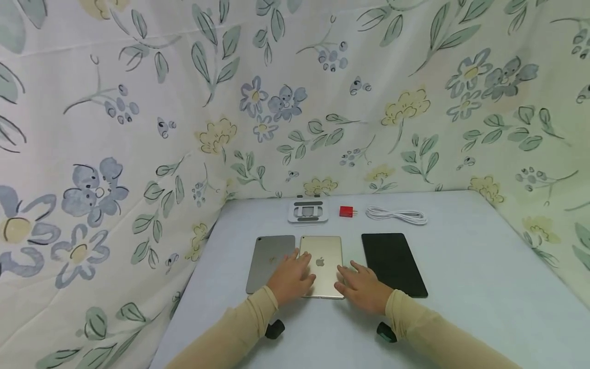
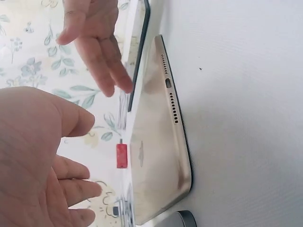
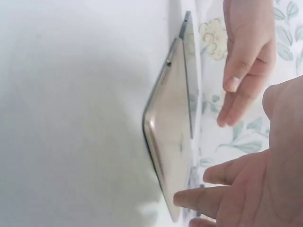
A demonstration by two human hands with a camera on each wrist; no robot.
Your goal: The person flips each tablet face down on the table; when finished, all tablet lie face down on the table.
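Observation:
A gold tablet (image 1: 321, 265) lies back up in the middle of the table, logo showing. My left hand (image 1: 291, 277) is over its near left corner with straight, spread fingers. My right hand (image 1: 364, 287) is over the near right corner, fingers also straight. Neither hand holds anything. In the left wrist view my left hand (image 2: 42, 161) floats off the gold tablet (image 2: 158, 142), and the right hand (image 2: 94, 47) is beyond it. In the right wrist view a fingertip of my right hand (image 3: 251, 194) is close to the gold tablet (image 3: 170, 137); I cannot tell if it touches.
A grey tablet (image 1: 269, 262) lies left of the gold one and a black tablet (image 1: 393, 262) to its right. Farther back are a silver stand (image 1: 308, 210), a red charger (image 1: 345, 211) and a coiled white cable (image 1: 397, 214). Floral cloth (image 1: 138, 128) walls the table.

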